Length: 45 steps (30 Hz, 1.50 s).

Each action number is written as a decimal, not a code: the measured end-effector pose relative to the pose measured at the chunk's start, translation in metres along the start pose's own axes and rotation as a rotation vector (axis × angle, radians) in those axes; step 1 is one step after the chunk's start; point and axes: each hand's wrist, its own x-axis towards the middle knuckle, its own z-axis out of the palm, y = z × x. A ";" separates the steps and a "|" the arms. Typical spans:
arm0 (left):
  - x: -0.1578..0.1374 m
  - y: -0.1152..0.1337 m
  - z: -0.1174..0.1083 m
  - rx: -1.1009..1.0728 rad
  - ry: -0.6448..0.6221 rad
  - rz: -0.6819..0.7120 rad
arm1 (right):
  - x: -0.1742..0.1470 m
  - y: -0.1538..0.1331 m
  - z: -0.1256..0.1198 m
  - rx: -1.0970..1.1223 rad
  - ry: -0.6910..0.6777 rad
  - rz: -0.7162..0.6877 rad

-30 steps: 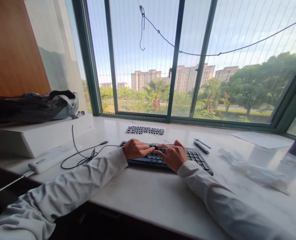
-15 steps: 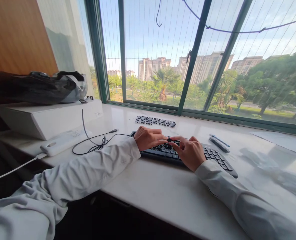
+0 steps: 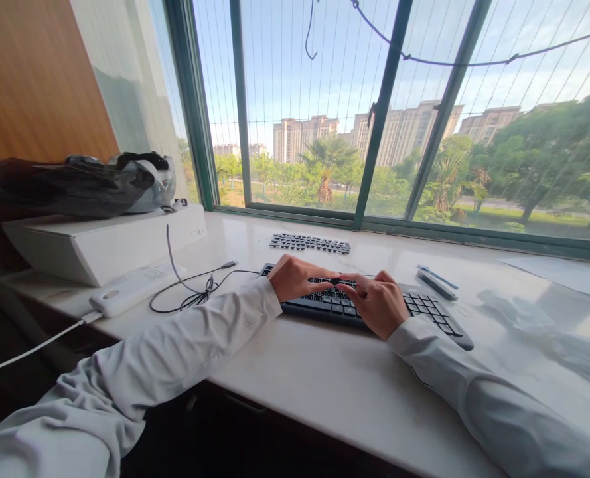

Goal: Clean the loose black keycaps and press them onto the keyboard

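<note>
The keyboard [image 3: 431,313] is partly hidden; right grip [image 3: 383,302] pinches a dark key [image 3: 335,281], left grip [image 3: 295,276] unclear. Pale desk [image 3: 295,362], window [image 3: 299,211] beyond.

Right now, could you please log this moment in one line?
left hand: at small black piece; right hand: pinching it; keyboard: beneath both hands; loose keycaps: beyond keyboard

The view comes from the person's head, above the desk [image 3: 295,378], facing forward and down, with the window [image 3: 302,214] across twelve o'clock. The left sleeve [image 3: 185,362] and right sleeve [image 3: 474,392] run in from eight and four, close to the lens; the keyboard [image 3: 332,307] sits farther off, just below centre toward five. The wide field takes in the box [image 3: 115,242] at nine and the paper [image 3: 558,273] at three.
</note>
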 end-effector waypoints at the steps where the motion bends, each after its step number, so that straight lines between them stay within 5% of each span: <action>1: 0.001 0.000 -0.001 -0.012 -0.012 -0.010 | 0.000 0.000 0.000 -0.004 -0.011 -0.008; 14: 0.006 -0.021 -0.018 -0.326 -0.332 -0.249 | 0.000 -0.003 0.003 -0.079 -0.251 -0.147; 24: 0.004 -0.022 -0.015 -0.373 -0.435 -0.302 | 0.000 -0.005 0.001 -0.078 -0.269 -0.196; 35: 0.005 -0.022 -0.015 -0.319 -0.455 -0.291 | -0.001 -0.008 -0.005 0.036 -0.281 -0.303; 45: 0.002 -0.014 -0.028 -0.129 -0.490 -0.092 | 0.001 -0.007 -0.006 0.028 -0.278 -0.400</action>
